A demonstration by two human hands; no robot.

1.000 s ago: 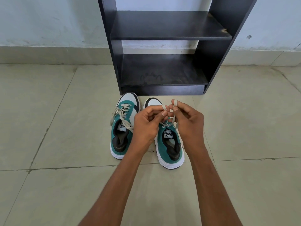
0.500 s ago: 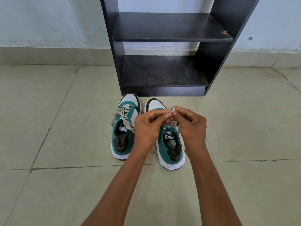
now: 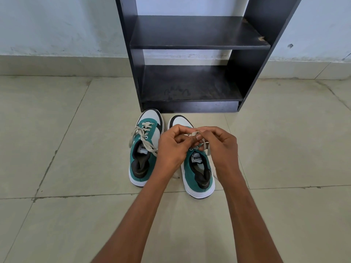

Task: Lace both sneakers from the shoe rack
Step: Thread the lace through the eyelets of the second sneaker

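Observation:
Two teal, white and black sneakers stand side by side on the tiled floor, toes toward the rack. The left sneaker [image 3: 144,149] has its cream lace threaded loosely, ends trailing off its left side and over the tongue. Over the right sneaker [image 3: 198,168] my left hand [image 3: 171,147] and my right hand [image 3: 220,147] meet, fingertips pinching that shoe's cream lace [image 3: 194,134]. My hands hide the front of its lacing; one lace end hangs by its right side.
A black shoe rack [image 3: 191,44] with two bare shelves stands against the pale wall just beyond the sneakers' toes. Beige floor tiles with grout lines stretch to both sides and toward me.
My hands have come down closer to the right sneaker, still pinching its lace, which now lies shorter between my fingertips. The sneakers have stayed put.

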